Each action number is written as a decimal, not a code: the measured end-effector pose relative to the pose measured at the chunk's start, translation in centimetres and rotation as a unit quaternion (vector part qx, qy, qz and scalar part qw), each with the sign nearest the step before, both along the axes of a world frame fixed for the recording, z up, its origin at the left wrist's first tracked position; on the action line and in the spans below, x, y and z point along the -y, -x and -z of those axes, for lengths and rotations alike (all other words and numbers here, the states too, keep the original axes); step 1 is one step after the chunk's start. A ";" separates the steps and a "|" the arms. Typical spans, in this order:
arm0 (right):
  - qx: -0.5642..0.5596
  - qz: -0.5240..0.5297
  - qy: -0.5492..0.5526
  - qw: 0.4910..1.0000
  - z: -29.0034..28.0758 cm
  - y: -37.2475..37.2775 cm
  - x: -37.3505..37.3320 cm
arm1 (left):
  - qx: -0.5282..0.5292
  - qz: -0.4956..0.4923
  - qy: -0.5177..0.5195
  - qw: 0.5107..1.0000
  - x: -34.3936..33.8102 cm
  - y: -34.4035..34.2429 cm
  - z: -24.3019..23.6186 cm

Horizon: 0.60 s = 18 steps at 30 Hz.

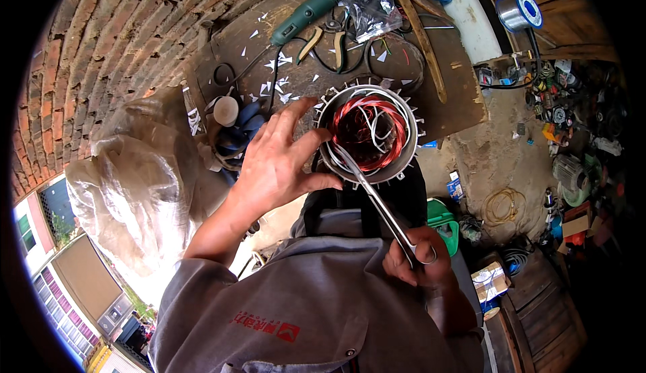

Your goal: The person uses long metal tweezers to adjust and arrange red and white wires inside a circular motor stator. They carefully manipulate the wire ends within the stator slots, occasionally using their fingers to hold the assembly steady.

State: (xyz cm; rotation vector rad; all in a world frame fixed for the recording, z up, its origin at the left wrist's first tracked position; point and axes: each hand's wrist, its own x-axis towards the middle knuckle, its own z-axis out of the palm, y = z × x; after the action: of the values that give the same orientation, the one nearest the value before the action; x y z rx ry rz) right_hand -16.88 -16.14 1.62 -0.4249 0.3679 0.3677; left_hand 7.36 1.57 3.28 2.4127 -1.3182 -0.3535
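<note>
In front of my lap stands a finned metal motor housing (pixel 324 161), its round mouth facing up. Inside it runs a ring of red enamelled copper winding (pixel 402 139), with white sleeves or cords looped across the middle. My right hand (pixel 418 258) grips a long metal ring-handled tool (pixel 381 205), forceps or scissors, slanting up to the left. Its tip reaches the winding at the near left of the housing; what the tip touches is too small to tell. My left hand (pixel 277 161) has its fingers spread at the housing's left rim and holds nothing.
On the brown worktop (pixel 444 114) lie a green power tool (pixel 306 15), yellow-handled pliers (pixel 310 43), white paper scraps, black cable and a wooden stick (pixel 420 36). A solder-wire spool (pixel 519 12) is at the upper right. Plastic sheeting (pixel 138 178) hangs left; parts clutter the right-hand floor.
</note>
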 end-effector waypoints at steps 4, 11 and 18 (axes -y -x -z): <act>-0.010 0.007 -0.024 1.000 0.4 -0.1 0.3 | -0.012 -0.002 -0.007 1.000 0.1 0.0 -0.1; -0.041 0.005 -0.036 0.999 0.1 -0.4 0.8 | -0.010 -0.003 -0.020 1.000 0.2 -0.1 -0.2; -0.027 -0.006 -0.015 0.999 0.2 -0.4 1.3 | -0.020 0.001 -0.029 0.999 0.2 -0.3 -0.2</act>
State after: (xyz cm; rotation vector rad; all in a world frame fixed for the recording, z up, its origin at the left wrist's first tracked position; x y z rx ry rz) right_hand -16.50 -17.48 1.39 -0.3881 0.4128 0.3964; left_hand 7.64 1.33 3.46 2.4397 -1.3102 -0.4433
